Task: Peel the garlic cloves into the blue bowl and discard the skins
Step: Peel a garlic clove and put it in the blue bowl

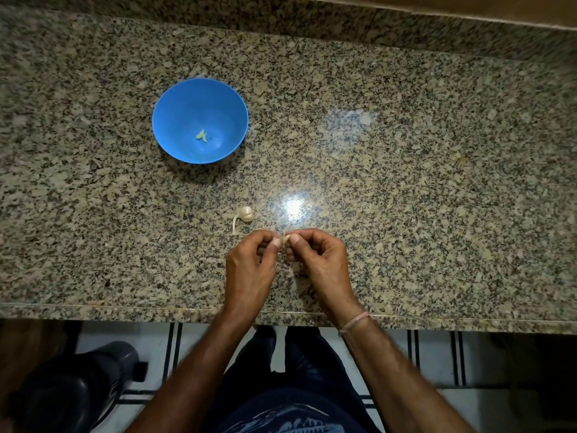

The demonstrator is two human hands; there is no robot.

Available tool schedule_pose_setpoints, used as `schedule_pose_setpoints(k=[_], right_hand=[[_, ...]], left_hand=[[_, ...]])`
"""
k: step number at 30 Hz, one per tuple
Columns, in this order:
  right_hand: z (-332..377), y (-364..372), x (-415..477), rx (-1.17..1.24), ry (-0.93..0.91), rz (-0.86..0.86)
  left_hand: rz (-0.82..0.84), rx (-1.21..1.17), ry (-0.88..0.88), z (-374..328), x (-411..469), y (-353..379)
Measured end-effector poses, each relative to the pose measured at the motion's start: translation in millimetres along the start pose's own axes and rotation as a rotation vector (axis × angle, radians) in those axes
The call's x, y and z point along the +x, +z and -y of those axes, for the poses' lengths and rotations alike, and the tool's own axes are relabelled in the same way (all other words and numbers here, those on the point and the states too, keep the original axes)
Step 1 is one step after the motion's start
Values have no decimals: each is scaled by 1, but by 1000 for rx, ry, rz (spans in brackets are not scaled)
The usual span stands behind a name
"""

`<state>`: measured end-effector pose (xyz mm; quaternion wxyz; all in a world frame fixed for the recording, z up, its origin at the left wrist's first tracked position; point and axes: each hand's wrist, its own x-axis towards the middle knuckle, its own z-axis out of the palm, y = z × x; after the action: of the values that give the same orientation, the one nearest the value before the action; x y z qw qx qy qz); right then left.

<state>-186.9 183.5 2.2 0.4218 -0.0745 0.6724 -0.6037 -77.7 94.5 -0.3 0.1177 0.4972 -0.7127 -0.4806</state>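
A blue bowl (175,98) stands on the granite counter at the left, with peeled pale cloves (201,135) lying in its bottom. A small garlic bulb (245,214) with a loose strip of skin rests on the counter just beyond my hands. My left hand (251,267) and my right hand (320,260) meet fingertip to fingertip near the counter's front edge, both pinching one small garlic clove (284,239) between thumbs and forefingers. Most of the clove is hidden by the fingers.
The speckled granite counter (406,151) runs wide to the right, with a raised back ledge at the top. Below its front edge (125,310) I see a tiled floor, a dark bin (71,389) at lower left, and my legs.
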Motion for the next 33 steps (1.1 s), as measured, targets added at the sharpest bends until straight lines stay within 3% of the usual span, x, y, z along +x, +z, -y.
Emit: schedule_pose_setpoints(k=[3, 7, 15, 21, 25, 30, 33], right_hand=[[2, -1, -1, 88, 56, 10], [5, 2, -3, 131, 99, 22], [-5, -3, 5, -385, -227, 27], [-4, 5, 2, -487, -197, -47], [-2, 11, -5, -517, -253, -52], [3, 15, -12, -440, -307, -60], [1, 14, -13, -358, -297, -48]], left_hand=[[16, -109, -9, -2, 0, -1], [-9, -7, 54, -1, 1, 1], [-26, 281, 317, 2, -1, -5], [-2, 352, 376, -1, -1, -9], [79, 194, 282, -10, -3, -12], [296, -251, -45, -12, -5, -17], [329, -332, -154, -9, -5, -18]])
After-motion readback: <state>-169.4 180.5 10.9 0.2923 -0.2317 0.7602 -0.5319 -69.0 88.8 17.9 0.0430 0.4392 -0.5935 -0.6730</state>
